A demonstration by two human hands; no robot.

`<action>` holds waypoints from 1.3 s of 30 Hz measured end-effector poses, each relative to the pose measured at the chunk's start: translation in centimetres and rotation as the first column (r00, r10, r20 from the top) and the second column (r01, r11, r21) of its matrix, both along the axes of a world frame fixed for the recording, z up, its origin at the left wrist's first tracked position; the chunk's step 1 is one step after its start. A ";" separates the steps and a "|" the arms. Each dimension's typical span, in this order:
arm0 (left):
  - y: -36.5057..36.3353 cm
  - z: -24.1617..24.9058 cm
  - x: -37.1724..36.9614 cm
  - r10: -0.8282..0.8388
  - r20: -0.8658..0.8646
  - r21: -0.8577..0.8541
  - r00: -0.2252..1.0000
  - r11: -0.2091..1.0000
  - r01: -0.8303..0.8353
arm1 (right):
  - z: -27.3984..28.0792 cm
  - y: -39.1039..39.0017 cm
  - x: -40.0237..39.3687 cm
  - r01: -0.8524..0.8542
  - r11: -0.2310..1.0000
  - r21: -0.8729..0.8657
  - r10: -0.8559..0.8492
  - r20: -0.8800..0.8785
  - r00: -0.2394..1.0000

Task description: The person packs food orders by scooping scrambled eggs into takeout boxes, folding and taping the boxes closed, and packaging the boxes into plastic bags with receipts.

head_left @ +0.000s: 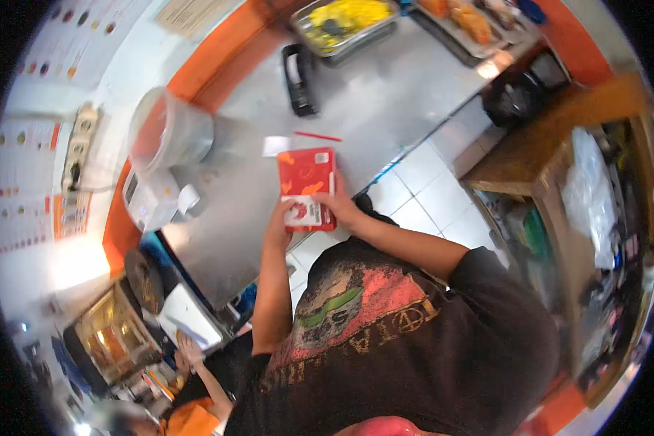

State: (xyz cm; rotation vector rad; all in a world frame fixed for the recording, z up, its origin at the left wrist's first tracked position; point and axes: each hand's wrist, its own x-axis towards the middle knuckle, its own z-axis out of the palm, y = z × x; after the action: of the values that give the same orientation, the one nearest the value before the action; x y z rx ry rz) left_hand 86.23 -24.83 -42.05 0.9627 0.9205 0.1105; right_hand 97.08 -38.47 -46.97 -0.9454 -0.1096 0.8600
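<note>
Red box [307,173] just beside 1 red stick [318,136], 1 white slip [275,147].

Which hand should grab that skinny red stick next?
Probably the right hand: it grips farther up the red-and-white box, closer to the red stick. The left hand holds lower down, so it could likely support the box alone.

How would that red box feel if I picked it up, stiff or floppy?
The red box is probably fairly stiff, since its edges look straight. Its flat faces suggest it would slide rather than roll if pushed.
</note>
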 end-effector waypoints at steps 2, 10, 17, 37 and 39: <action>-2.8 0.9 -0.6 -0.052 0.051 -0.004 0.997 0.999 0.052 | 1.6 -4.3 0.3 -0.061 0.992 -0.107 0.059 -0.020 0.998; -20.0 4.5 3.0 -0.611 0.127 0.103 0.781 0.791 0.602 | 7.0 -25.8 -1.7 0.163 0.987 0.012 -0.157 -0.208 0.965; -33.3 5.7 6.7 -0.676 0.333 0.147 0.657 0.726 0.672 | 10.7 -46.3 -2.1 0.543 0.839 0.037 -0.481 -0.418 0.771; -71.2 -2.8 46.2 -0.642 -0.079 -0.079 0.763 0.767 0.637 | 12.1 -88.0 40.0 -0.293 0.923 -0.248 0.312 0.043 0.949; -70.5 -7.2 46.7 -0.617 0.009 -0.107 0.787 0.782 0.614 | 9.4 -85.8 41.8 -0.465 0.866 -0.183 0.460 -0.073 0.885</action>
State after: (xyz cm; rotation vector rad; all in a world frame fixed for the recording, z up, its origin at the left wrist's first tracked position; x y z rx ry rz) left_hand 132.98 -95.36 -49.22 1.1258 0.5850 -0.5102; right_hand 138.91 -124.24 -37.52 -1.1121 -0.2397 1.3487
